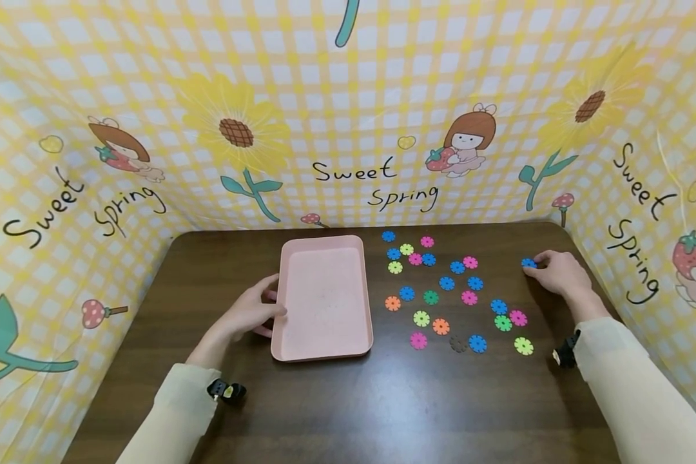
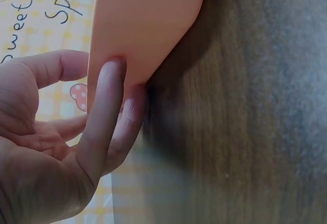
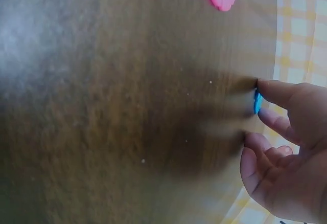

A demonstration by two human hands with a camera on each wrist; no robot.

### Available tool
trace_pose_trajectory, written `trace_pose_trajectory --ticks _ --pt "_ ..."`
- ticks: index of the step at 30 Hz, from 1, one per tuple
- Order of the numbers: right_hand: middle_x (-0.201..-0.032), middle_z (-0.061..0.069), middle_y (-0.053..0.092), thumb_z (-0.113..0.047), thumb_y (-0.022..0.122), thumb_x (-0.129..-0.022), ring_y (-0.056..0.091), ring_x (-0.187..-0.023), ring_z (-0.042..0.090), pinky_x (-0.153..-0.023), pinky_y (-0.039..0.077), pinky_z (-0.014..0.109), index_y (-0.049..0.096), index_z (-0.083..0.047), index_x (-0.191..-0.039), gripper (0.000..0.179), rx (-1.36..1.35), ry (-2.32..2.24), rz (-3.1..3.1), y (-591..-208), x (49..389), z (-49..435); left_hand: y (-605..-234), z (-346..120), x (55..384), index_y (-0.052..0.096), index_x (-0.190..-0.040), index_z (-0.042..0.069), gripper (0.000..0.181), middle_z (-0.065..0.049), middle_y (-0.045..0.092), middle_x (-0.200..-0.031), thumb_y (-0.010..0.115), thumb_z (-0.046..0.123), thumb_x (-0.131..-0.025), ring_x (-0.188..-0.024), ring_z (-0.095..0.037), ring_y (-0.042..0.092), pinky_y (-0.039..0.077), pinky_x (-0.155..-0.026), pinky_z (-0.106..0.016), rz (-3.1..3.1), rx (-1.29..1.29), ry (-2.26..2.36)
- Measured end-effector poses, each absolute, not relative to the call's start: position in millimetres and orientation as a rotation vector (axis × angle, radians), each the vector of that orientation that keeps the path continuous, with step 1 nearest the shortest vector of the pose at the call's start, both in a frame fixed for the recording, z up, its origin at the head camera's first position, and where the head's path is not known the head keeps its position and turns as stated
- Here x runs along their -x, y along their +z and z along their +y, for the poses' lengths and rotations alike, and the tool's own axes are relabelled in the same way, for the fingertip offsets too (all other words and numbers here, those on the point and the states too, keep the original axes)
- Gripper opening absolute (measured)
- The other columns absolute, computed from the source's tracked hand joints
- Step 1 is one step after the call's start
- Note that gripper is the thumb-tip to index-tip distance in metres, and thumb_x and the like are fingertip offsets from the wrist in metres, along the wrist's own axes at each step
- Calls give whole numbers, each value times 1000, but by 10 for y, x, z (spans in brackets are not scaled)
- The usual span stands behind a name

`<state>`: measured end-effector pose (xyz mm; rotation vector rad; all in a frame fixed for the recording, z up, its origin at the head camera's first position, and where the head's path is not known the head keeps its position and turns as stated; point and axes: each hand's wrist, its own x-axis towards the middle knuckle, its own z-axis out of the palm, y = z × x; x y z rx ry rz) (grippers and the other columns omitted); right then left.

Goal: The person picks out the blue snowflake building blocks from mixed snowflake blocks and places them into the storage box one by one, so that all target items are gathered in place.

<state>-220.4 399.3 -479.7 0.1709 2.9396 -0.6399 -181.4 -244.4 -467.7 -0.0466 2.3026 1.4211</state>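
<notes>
A shallow pink rectangular tray (image 1: pixel 326 299) stands left of centre on the table, with nothing in it. My left hand (image 1: pixel 248 310) grips its left side, the thumb over the rim and the fingers against the outer wall (image 2: pixel 145 24). At the far right, my right hand (image 1: pixel 562 277) pinches a blue notched plastic disc (image 1: pixel 528 263) between thumb and index finger. In the right wrist view this blue disc (image 3: pixel 257 101) appears edge-on, close over the tabletop, while the other fingers curl beside it.
Several notched discs in pink, blue, green, yellow and orange lie scattered between tray and right hand, among them a green disc (image 1: pixel 431 297) and a dark one (image 1: pixel 457 343). Checked cloth (image 1: pixel 348 116) walls in the brown table (image 1: pixel 336 412) at the back and sides.
</notes>
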Motion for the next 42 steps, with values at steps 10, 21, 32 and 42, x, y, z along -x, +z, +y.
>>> trace_pose_trajectory --ticks 10,21,32,42 --pt "-131 36 55 -55 60 -99 54 -115 55 -94 46 66 61 7 -124 67 -238 -721 2922 -4823 2213 4021 -4696 -2446 1807 24 -165 14 88 -27 45 -139 64 2 -88 -99 -32 70 64 -65 -48 2240 68 1499" --pt "-122 34 60 -42 65 -99 57 -109 50 -90 47 63 55 8 -120 55 -205 -766 2881 -4726 2249 4014 -4672 -2435 1806 22 -166 12 88 -29 44 -142 62 2 -88 -102 -35 69 63 -64 -49 2245 56 1510" --pt "-120 29 68 -34 59 -104 62 -106 47 -86 47 62 59 0 -124 40 -243 -871 2947 -4754 2181 3907 -4673 -2438 1809 23 -166 12 88 -28 45 -140 61 0 -88 -101 -34 69 63 -63 -48 2252 52 1514" --pt "-114 25 70 -28 60 -104 63 -101 43 -83 49 59 64 -3 -122 31 -62 -955 2998 -4603 2113 3505 -4664 -2449 1795 24 -165 12 87 -29 46 -139 62 -1 -87 -100 -34 69 63 -63 -48 2260 53 1521"
